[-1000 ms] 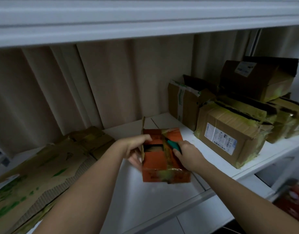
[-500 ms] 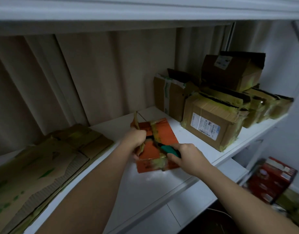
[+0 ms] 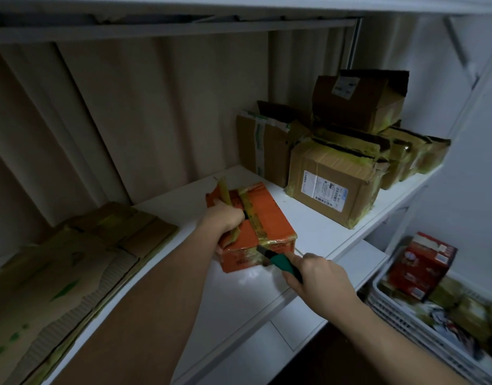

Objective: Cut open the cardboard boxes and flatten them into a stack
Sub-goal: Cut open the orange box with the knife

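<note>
White shelf (image 3: 317, 234), beige curtain (image 3: 145, 112) behind.

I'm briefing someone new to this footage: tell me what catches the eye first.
The orange box stands out at the middle of the white shelf, gripped by the left hand while the right hand holds a green-handled cutter at its near edge. Taped brown boxes pile up at right; flattened cardboard lies at left.

Dim, cool light. White shelf (image 3: 336, 234) runs left to right; second white board (image 3: 183, 4) overhead. Beige curtain (image 3: 128, 120) hangs in folds behind. White wall (image 3: 475, 162) at right. White plastic basket (image 3: 400, 315) sits low at right
</note>
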